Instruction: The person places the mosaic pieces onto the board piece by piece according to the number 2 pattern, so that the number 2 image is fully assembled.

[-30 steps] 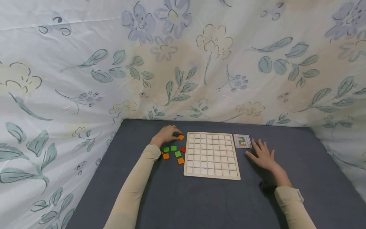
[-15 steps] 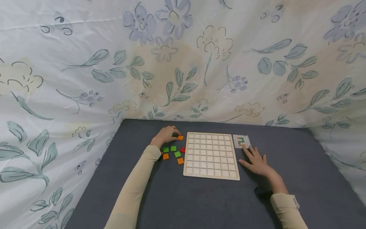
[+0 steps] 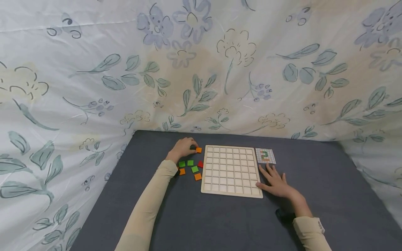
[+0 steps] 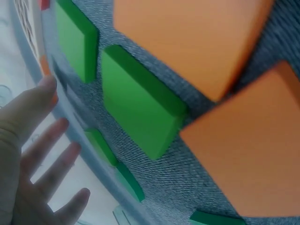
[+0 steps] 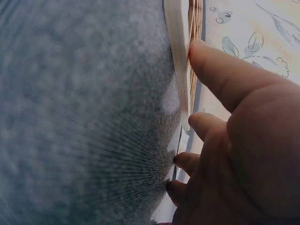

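Observation:
My left hand pinches a small orange square tile between thumb and forefinger, left of the board's far corner. In the left wrist view the thumb covers most of that tile, and the other fingers are spread. The pale wooden board has a grid of square recesses. My right hand lies at its right side with fingers spread. The thumb reaches over the board's rim, and the forefinger is right at the edge. A small card printed with a coloured grid pattern lies beyond the right fingertips.
Loose tiles lie between the left forearm and the board: several green ones, orange ones and a red one against the board's left edge. A dark cloth covers the table. Flowered fabric hangs behind and at the sides.
My right hand has moved left and toward me, from beside the card, past its lower edge, to the board's right side. The left hand has stayed at the orange tile.

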### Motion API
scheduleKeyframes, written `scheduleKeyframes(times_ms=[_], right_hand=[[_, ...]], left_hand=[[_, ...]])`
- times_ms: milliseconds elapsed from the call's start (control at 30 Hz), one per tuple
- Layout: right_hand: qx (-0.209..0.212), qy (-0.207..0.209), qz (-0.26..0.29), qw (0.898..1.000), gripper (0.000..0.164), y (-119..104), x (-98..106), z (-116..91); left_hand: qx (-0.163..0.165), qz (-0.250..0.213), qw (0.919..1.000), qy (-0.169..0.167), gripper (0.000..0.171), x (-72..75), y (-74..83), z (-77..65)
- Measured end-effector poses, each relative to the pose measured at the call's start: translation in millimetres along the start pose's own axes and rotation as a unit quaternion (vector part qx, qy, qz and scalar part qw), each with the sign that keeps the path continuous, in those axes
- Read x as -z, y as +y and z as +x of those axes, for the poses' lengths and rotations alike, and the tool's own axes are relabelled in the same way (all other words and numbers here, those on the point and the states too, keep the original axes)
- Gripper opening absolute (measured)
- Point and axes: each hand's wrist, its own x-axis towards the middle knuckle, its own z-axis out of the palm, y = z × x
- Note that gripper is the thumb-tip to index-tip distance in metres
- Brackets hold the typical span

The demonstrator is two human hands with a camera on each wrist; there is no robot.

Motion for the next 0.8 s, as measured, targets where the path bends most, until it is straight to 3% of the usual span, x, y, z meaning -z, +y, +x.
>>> scheduleKeyframes(times_ms=[333,567,800], right_hand=[[0.030,0.010,0.023,0.999,0.070,0,-1,-3],[0.015,-0.002,0.020,1.000,0.071,3,-1,-2],[0.010,-0.009,0.012,1.000,0.072,2,0,-2]], left_hand=[[-0.010,0.004,0.9998,0.017,0.028,2.5,14.3,2.0],[-0.040,-0.002,0.9989,0.025,0.029,1.1,25.6,6.5],[-0.048,-0.008,0.9987,0.019,0.031,0.4,37.0,9.2]])
